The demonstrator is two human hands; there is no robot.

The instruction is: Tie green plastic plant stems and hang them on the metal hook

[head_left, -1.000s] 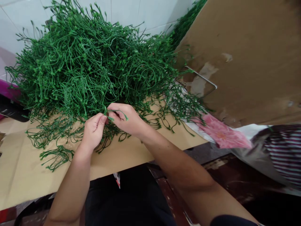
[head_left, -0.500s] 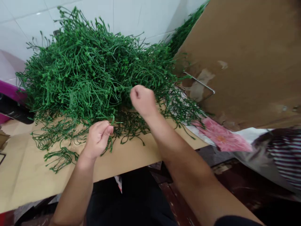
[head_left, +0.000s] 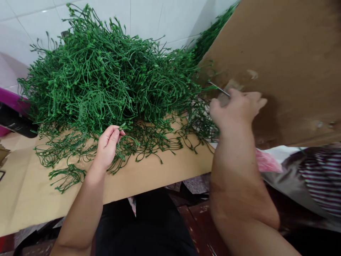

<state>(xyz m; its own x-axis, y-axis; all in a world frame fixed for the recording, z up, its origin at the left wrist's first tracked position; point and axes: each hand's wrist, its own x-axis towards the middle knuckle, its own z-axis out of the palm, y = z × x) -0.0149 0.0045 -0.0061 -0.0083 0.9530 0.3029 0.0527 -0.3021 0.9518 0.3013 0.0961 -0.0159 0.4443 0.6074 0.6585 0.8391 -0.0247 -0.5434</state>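
A tall heap of green artificial plant stems (head_left: 101, 71) with small bud-like tips lies against the wall, with loose stems strewn along its front. At the heap's front edge, my left hand (head_left: 108, 145) is closed, pinching a green stem (head_left: 122, 126) between thumb and fingers. My right hand (head_left: 237, 108) is over at the cardboard panel on the right, slightly blurred, its thumb and fingers apart. It is beside a thin metal rod (head_left: 218, 88) that sticks out from the panel; the hand covers the rod's near end. I see nothing held in it.
A large brown cardboard panel (head_left: 287, 71) leans on the right. Brown sheeting (head_left: 160, 174) covers the table. A black cylindrical object (head_left: 16, 122) lies at the left by a purple surface. Pink cloth (head_left: 268, 161) and striped fabric (head_left: 322, 177) are at the lower right.
My right hand has moved right, from the front of the heap to the metal rod, and its fist has opened. My left hand has shifted slightly up and left, still pinching.
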